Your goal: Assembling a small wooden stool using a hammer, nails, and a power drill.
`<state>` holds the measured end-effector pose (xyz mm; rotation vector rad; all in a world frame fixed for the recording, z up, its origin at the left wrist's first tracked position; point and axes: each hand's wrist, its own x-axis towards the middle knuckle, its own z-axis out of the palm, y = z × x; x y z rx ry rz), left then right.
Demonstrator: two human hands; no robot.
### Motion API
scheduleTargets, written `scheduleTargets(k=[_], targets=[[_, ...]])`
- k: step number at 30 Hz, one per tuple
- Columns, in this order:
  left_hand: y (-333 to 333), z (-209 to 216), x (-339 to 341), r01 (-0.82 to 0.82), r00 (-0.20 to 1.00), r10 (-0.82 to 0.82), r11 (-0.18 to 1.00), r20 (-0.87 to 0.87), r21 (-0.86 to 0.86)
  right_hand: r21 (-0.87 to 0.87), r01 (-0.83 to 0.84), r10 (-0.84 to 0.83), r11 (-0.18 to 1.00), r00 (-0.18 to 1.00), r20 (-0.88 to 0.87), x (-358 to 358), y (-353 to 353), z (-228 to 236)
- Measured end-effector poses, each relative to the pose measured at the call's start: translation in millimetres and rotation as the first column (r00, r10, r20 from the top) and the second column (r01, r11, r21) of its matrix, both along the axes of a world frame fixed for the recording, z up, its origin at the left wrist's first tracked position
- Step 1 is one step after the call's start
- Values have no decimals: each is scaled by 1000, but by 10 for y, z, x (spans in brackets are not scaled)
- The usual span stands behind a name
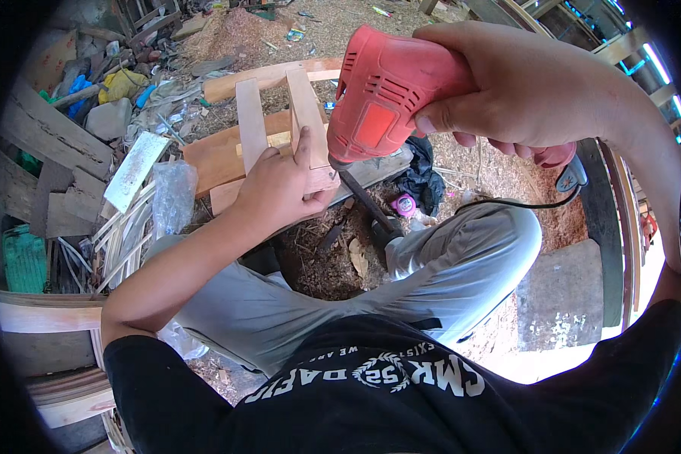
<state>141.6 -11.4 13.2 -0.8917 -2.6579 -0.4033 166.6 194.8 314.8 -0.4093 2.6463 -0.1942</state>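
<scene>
A red corded power drill (380,94) is gripped in my right hand (514,87), its body tilted and its nose pointing down. The nose meets the near end of a pale wooden frame (251,125); a bit or screw there is too small to make out. My left hand (280,181) holds the frame's near rail just left of the drill's nose. Its index finger stretches up along an upright slat, and the other fingers curl round the wood, partly hidden. Below the drill, a dark bar (367,200) slants down toward my foot.
A pink tape measure (404,204) and a black plastic bag (429,185) lie right of the frame. A black cord (518,203) runs beside my knee. Clear plastic (175,197), thin wood strips and scrap boards crowd the left. Sawdust covers the ground.
</scene>
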Motion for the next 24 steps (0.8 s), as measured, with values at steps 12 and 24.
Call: scheduleTargets(k=[12, 24], targets=[[8, 32, -7, -51, 981, 51, 999, 188, -5, 3, -211, 207, 977, 958, -196, -27, 111, -161], [-20, -8, -17, 14, 1000, -13, 1000, -24, 9, -1, -204, 201, 979, 964, -176, -74, 142, -203]])
